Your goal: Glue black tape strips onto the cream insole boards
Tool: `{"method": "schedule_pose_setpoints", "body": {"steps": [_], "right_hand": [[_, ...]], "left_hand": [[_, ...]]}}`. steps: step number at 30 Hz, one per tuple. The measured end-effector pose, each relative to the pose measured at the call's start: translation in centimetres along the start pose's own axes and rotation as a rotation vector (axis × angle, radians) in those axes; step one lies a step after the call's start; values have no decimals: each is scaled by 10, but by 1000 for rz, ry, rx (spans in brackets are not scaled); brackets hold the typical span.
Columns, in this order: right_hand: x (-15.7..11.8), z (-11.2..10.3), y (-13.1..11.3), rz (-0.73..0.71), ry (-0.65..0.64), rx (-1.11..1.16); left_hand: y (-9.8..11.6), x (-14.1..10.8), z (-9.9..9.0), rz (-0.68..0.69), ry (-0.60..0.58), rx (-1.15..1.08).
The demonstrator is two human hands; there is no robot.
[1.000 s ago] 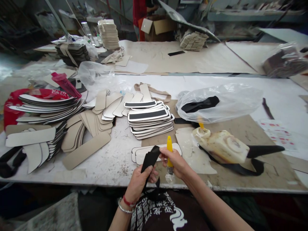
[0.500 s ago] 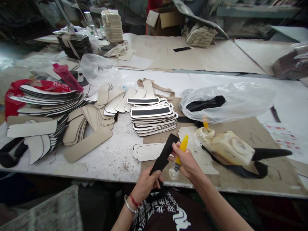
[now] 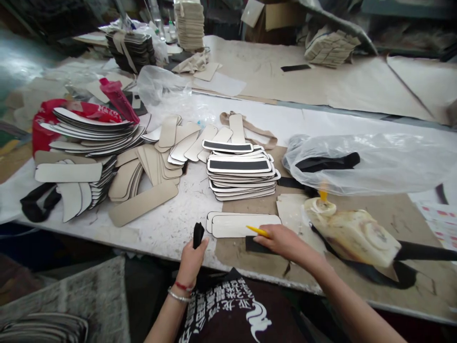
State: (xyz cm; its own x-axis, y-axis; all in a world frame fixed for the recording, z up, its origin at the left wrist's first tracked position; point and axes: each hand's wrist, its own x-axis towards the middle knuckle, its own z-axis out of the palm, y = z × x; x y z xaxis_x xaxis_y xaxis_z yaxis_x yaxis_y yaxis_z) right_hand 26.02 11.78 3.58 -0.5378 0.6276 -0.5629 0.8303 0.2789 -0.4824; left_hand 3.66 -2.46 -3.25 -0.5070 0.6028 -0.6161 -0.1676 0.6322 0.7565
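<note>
My left hand (image 3: 192, 258) sits at the table's near edge, pinching a dark strip of black fabric (image 3: 197, 234) that sticks up from its fingers. To its right, my right hand (image 3: 283, 240) grips a yellow-handled brush (image 3: 257, 231) and presses down on a flat black strip (image 3: 257, 246) lying on brown cardboard (image 3: 371, 209). Just beyond both hands lie white cut pieces (image 3: 243, 224), side by side. A stack of white pieces with black strips (image 3: 241, 175) stands farther back.
A glue-crusted tub (image 3: 352, 229) with black straps under it sits right of my hand. A clear plastic bag (image 3: 367, 162) holds black strips. Tan and white cut pieces (image 3: 107, 162) pile up left, with a red bag (image 3: 44, 125) behind. Far tables hold more stacks.
The black strip I held up with both hands is now laid flat under my right hand. My left hand has dropped to the table edge with another black piece. The view shifted right.
</note>
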Motion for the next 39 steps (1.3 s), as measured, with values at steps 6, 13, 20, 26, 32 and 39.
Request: {"method": "schedule_pose_setpoints", "body": {"steps": [6,13,20,26,32,39], "right_hand": [[67,42,-52,-76,2,-243],[93,50,-57,10,-24,-312],[96,54,-59,18,-26,-310],[99,55,-62,10,-24,-351],[102,56,-61,-10,-34,-352],[91,46,-60,9,-34,-342]], "left_hand": [[0,25,16,32,2,12],[-5,27,16,202,-21,151],[-17,13,9,801,-58,632],[-17,15,11,853,-64,845],[-7,17,17,766,-127,1034],[-1,19,25,801,-91,1247]]}}
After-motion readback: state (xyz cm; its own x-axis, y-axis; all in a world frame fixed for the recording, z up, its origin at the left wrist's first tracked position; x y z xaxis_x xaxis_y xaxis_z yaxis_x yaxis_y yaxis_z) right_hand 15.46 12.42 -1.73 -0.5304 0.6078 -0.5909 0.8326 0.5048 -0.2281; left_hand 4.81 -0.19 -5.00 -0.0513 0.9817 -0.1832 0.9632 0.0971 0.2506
